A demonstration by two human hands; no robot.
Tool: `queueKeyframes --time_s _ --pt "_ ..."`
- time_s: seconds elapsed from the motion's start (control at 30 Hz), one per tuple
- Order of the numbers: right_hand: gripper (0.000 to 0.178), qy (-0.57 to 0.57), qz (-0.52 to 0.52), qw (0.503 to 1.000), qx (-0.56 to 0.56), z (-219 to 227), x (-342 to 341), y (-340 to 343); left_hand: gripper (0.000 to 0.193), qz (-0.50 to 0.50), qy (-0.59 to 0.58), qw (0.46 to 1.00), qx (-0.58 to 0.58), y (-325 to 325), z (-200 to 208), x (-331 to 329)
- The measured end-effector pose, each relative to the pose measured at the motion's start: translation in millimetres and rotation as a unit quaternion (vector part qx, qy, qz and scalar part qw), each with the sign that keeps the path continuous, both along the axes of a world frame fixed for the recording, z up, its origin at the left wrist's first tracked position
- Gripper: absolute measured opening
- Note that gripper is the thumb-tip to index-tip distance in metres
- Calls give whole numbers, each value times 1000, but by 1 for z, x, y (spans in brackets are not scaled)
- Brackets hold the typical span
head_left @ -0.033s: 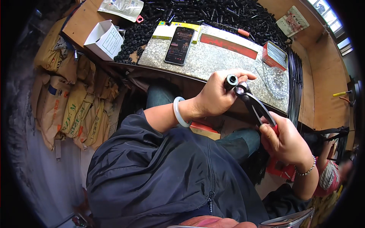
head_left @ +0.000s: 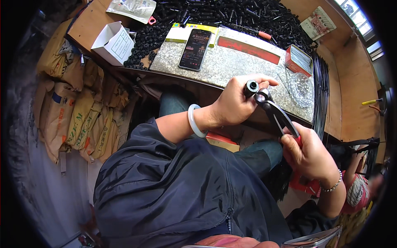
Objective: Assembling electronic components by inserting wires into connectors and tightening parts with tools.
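Note:
My left hand [head_left: 236,100], wearing a pale bangle, is closed around a short black tubular part [head_left: 251,87]. The round end of this part faces up and shows a light ring around a dark hole. My right hand [head_left: 311,153] grips a pair of end-cutting pincers [head_left: 279,115] by red-covered handles. The pincers' rounded jaws are right beside the black part, close to my left fingertips. Whether the jaws touch the part or pinch something small, I cannot tell. Both hands are just over the near edge of a speckled stone slab [head_left: 240,62].
A phone [head_left: 194,49], a red strip [head_left: 248,50], a red tin [head_left: 298,61] and a clear glass dish [head_left: 301,91] lie on the slab. Behind is a heap of black parts [head_left: 231,14]. A white box [head_left: 113,44] stands left; thin black rods [head_left: 321,91] line the right. Another person [head_left: 358,190] is at far right.

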State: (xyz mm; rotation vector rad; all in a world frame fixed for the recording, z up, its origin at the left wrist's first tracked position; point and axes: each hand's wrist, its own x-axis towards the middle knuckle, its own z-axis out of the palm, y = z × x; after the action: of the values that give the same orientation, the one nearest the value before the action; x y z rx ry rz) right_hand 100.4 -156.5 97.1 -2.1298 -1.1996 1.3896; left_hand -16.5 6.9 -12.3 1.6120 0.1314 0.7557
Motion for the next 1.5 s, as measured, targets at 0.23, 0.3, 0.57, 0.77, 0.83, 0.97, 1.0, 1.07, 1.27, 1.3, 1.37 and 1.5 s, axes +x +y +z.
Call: queueKeyframes --time_s 0.23,0.3,0.57,0.77,0.83,0.97,1.0,1.07,1.27,1.3,1.37,1.5 --pt "24 48 3 978 202 -29 -8 -1 29 -44 0 995 -88 3 10 -3" --pt "25 -1 7 993 116 -21 -9 1 30 -41 -6 994 -102 4 9 -6" --pt "24 -58 5 991 120 1 -6 1 21 -25 28 999 15 9 13 -1" --pt "24 -111 6 960 256 -50 24 -2 37 -36 3 999 1 19 25 -9" --pt "28 -180 -49 952 242 -88 44 2 41 -21 -8 1000 19 24 27 -8" --pt "39 -421 -48 861 280 -180 74 13 34 -37 -52 993 -101 -3 2 0" --pt "42 -457 -55 855 241 -184 71 21 35 18 -46 999 7 -7 -16 -1" --pt "43 -533 -58 817 213 -198 74 31 41 63 -9 994 91 -18 -65 -6" --pt "38 -568 -46 742 354 -202 39 33 36 61 85 988 114 -34 -204 -34" --pt "38 -541 -52 742 392 -199 28 31 36 78 73 986 126 -31 -198 -32" --pt "36 -507 -59 748 425 -198 10 23 37 120 47 979 156 -17 -160 -35" --pt "28 -452 -82 772 440 -211 -7 12 50 231 2 935 269 47 -51 -92"
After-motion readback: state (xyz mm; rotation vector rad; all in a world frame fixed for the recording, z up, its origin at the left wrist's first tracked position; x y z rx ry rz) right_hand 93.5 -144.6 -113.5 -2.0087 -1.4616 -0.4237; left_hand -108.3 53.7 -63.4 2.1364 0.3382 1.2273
